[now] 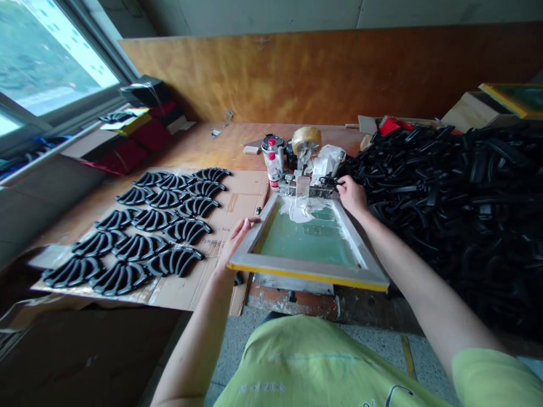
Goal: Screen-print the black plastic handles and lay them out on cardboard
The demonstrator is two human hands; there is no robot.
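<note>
A screen printing frame point(291, 264) with a green mesh point(305, 240) tilts over the work spot in front of me, its front edge raised above a metal plate point(292, 281). My left hand point(237, 240) lies along the frame's left side, fingers stretched out, fingertips at the rail; its thumb is hidden. A small black piece point(258, 210) shows just beyond those fingertips. At the frame's back right corner, my right hand point(353, 195) has its fingers pinched together beside the clamp point(311, 191) and a dark part point(328, 180); what they grip is unclear. White paste smears the mesh's far end.
Rows of black curved handles point(148, 220) lie on a cardboard sheet point(224, 209) at left. A large heap of black handles point(449, 186) fills the right. Red-capped bottles point(272, 174), a tape roll point(306, 139) and a can point(272, 141) stand behind the frame. Boxes point(139, 144) line the window side.
</note>
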